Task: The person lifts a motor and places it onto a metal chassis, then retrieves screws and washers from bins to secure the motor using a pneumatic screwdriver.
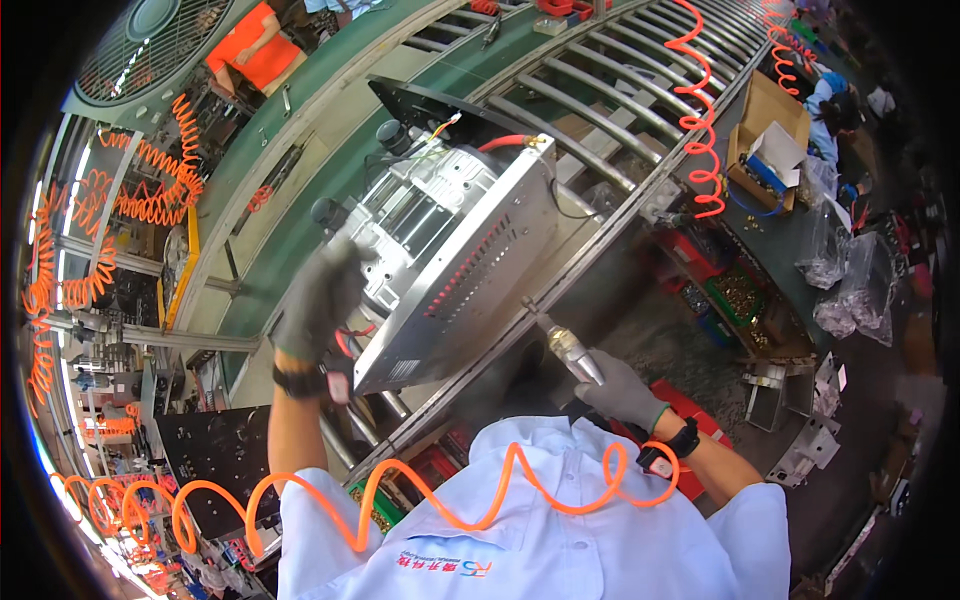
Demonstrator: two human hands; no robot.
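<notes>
On the light-blue shirt [640, 545] I can make out a small blue-and-red emblem [476, 568] with a line of red characters [427, 563] beside it, upside down from my viewpoint. Smaller blue lettering [437, 555] runs alongside; any other markings are too small for me to read.

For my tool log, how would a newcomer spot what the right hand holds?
Find the roller conveyor, then the gloved right hand below its near rail. That hand holds the silver, cylindrical tool, narrow tip toward the rail; its shine sets it apart from the grey glove.
</notes>
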